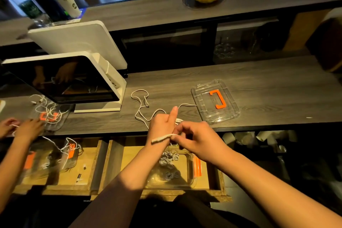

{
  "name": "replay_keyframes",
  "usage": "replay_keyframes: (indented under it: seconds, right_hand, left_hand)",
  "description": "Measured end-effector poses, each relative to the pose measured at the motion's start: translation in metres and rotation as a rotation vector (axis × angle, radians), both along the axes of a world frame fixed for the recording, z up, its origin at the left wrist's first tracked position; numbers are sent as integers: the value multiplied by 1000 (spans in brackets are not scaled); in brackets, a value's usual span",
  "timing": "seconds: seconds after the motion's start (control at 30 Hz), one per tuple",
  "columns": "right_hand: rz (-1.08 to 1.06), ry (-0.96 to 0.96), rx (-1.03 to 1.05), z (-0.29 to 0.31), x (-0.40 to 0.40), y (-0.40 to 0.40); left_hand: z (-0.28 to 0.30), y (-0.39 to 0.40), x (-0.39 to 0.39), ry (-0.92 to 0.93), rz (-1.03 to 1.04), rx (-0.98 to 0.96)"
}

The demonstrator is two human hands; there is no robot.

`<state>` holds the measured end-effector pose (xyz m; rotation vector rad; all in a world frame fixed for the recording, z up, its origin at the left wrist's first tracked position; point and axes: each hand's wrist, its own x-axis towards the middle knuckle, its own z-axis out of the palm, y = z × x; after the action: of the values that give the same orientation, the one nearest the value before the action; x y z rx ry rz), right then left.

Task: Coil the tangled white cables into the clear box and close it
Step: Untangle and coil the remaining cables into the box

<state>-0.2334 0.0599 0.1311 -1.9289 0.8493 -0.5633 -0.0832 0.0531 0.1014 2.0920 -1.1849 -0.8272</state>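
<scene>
A thin white cable (141,106) snakes in loose loops over the grey wood-grain counter (259,83) — its end pinched by the right hand (192,138) fingers, wound round the left hand (162,126), index finger straight.

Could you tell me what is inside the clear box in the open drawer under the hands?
Small coiled bundles of white cable lie in the clear box. The left hand and right hand cover its far end, so anything there is hidden.

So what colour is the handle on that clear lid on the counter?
Orange handle on the clear lid, head view.
</scene>
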Motion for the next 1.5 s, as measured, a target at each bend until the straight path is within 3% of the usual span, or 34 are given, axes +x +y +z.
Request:
replay_keyframes:
  seconds: [0.1, 0.43, 0.63, 0.8, 0.93, 1.03, 1.13, 1.27, 1.5]
  right_hand:
    - [-81, 66, -178, 3, 0, -12]
    - [-381, -300, 454, -12, -14, -46]
    - [-401, -586, 737, -12, -25, -35]
    - [-527, -558, 505, -12, -28, -15]
    - [-385, -161, -274, -25, -31, 1]
    - [-198, -44, -715, -31, -34, -11]
    - [-89, -69, -787, -19, -33, -26]
    - [-110, -2, -779, -6, -34, -34]
    - [-60, 102, -800, 8, -32, -52]
  left_hand:
    - [-7, 1, -3, 258, -24, 92]
    - [24, 33, -31, 355, -233, -43]
    - [37, 33, -33, 720, -60, -108]
    - [32, 30, -32, 1012, 8, -162]
    - [26, 28, -35, 961, 116, -161]
    - [25, 29, -34, 885, 122, -119]
    - [26, 31, -30, 820, 134, -88]
    - [26, 27, -32, 734, 130, -72]
    - [31, 33, -34, 752, -1, -172]
